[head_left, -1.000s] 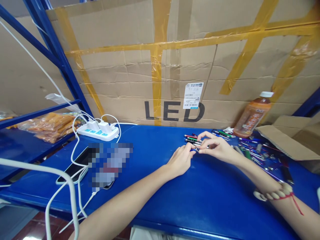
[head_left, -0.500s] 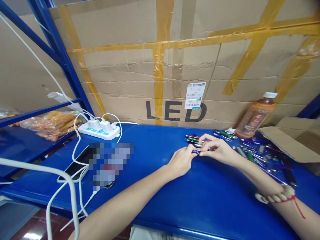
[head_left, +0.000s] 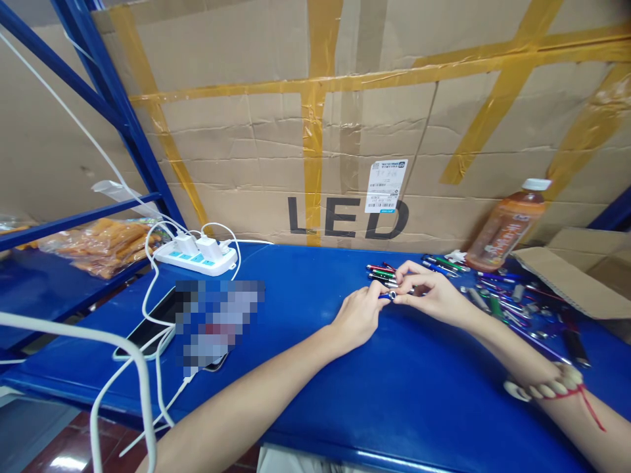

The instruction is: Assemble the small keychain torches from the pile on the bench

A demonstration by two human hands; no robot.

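Note:
My left hand (head_left: 357,315) is closed around a small blue tube with a round silver end (head_left: 392,295), which looks like part of a penlight. Thumb and fingers of my right hand (head_left: 430,295) pinch at that silver end from the other side. Just behind my fingertips lie several slim metal penlights (head_left: 380,272) in red, green and black. Another group of pen-shaped pieces (head_left: 441,264) rests beyond my right hand. Beside my right forearm is a loose heap of coloured tubes and small metal parts (head_left: 507,299).
A tilted bottle of brown drink (head_left: 507,226) leans by an open carton (head_left: 566,272). Behind the blue table (head_left: 315,387) stands a large taped cardboard box (head_left: 246,151). On the left are a white power strip (head_left: 197,256), cables, two phones (head_left: 152,322) and bagged orange items (head_left: 106,243).
The view has shifted very slightly. Both hands keep nearly the same pose on the blue tube, with only a tiny shift of the right fingers.

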